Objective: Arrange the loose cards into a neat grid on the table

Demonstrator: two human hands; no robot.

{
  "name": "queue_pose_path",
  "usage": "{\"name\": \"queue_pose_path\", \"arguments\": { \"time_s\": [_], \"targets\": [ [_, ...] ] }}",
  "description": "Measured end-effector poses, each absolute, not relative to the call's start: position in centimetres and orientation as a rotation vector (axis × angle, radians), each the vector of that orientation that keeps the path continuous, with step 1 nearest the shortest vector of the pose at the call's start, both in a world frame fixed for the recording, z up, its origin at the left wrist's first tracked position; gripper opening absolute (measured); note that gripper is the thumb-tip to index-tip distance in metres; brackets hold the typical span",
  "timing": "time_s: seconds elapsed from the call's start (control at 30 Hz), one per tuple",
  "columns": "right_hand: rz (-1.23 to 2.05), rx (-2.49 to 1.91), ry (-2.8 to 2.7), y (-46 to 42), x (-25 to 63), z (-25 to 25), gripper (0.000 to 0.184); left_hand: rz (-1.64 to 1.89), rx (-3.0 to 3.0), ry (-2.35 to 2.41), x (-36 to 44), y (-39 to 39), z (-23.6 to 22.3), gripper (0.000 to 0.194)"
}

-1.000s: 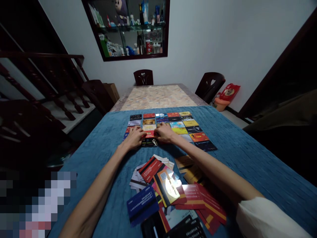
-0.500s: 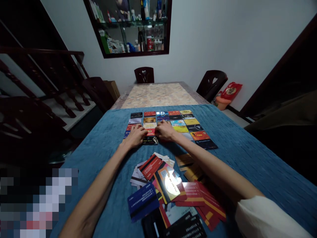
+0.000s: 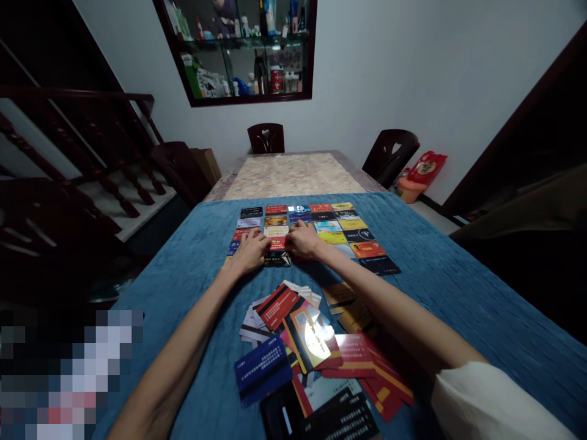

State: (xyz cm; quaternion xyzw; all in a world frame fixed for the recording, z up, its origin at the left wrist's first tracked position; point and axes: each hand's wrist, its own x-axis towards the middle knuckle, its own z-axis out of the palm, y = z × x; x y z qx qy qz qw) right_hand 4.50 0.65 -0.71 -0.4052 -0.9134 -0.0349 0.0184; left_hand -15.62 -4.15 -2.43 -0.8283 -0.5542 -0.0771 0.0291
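Observation:
Rows of plastic cards lie in a grid on the blue cloth (image 3: 192,287). Near the grid's middle is a red card (image 3: 277,243), between a cream card (image 3: 276,231) and a black card (image 3: 277,259). My left hand (image 3: 250,252) rests over the left columns, its curled fingertips at the red card's left edge. From the other side, my right hand (image 3: 303,240) has bent fingers closed at the right edge of the same card. Both hands cover some neighbouring cards. Closer to me lies a loose pile of overlapping cards, with a blue card (image 3: 265,368) and a gold card (image 3: 308,336) on top.
The patterned tabletop (image 3: 293,174) shows beyond the cloth. Dark wooden chairs stand around it, one at the far end (image 3: 266,139) and one at the right (image 3: 389,156). A red bag (image 3: 426,168) sits on the right, and a glass-shelved cabinet (image 3: 245,101) is set in the wall.
The view has shifted very slightly. Both hands stay at the red card with almost no visible movement, and the cards keep their places.

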Motion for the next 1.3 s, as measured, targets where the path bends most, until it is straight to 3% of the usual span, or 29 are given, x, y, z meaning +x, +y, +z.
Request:
{"name": "queue_pose_path", "arguments": {
  "time_s": [0.83,1.07,1.3],
  "targets": [
    [-0.131,-1.123,-2.821,-2.7,7.6,1.0,0.026,-0.318,-2.546,-1.590,-15.5,-7.3,-1.7,0.037],
    [-0.099,-1.028,-2.818,-5.1,8.8,0.8,0.026,-0.240,-2.570,-1.556,-14.9,-10.6,-1.0,0.032],
    [-0.004,-0.885,-2.842,-7.3,8.9,0.6,0.028,-0.375,-2.660,-1.477,-15.2,-14.0,-1.2,0.028]
  ]
}}
